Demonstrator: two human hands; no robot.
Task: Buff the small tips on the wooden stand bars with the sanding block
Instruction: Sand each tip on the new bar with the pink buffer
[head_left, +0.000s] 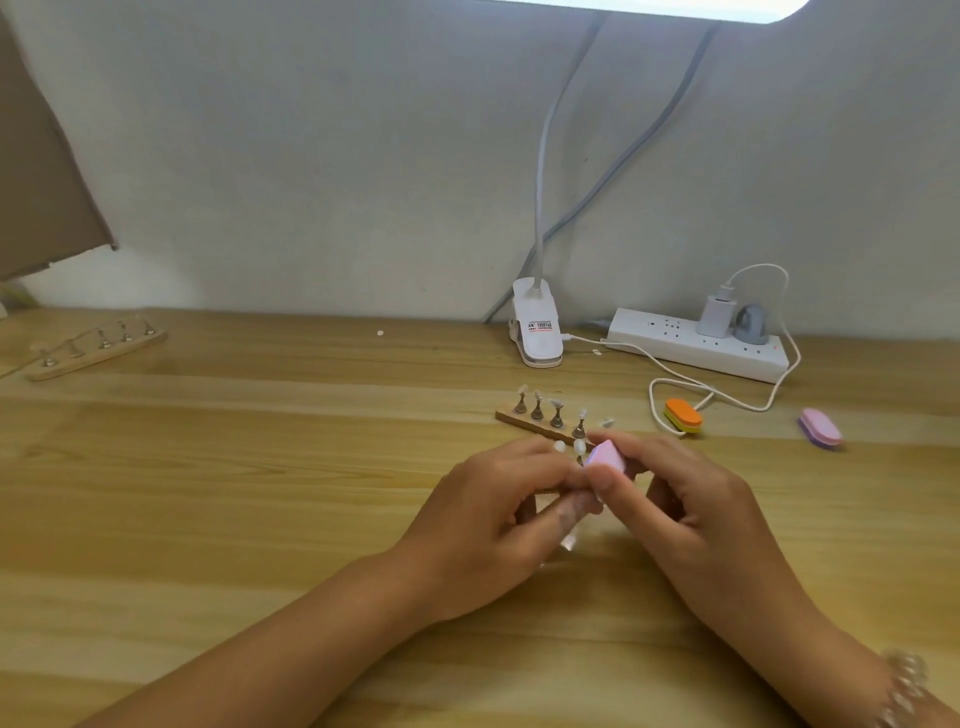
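Pink sanding block (605, 457) is pinched between thumb and fingers of right hand (691, 499) and held against a small white tip (579, 447), just before the wooden stand bar (524, 420) on the surface (260, 493). Left hand (498, 514) is curled alongside, fingertips meeting the right; what it holds cannot be told. Orange block (683, 415) lies nearby.

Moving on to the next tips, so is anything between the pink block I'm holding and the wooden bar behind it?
Nothing visible does. The pink block in your right hand sits just before the wooden bar; the orange block lies off right.
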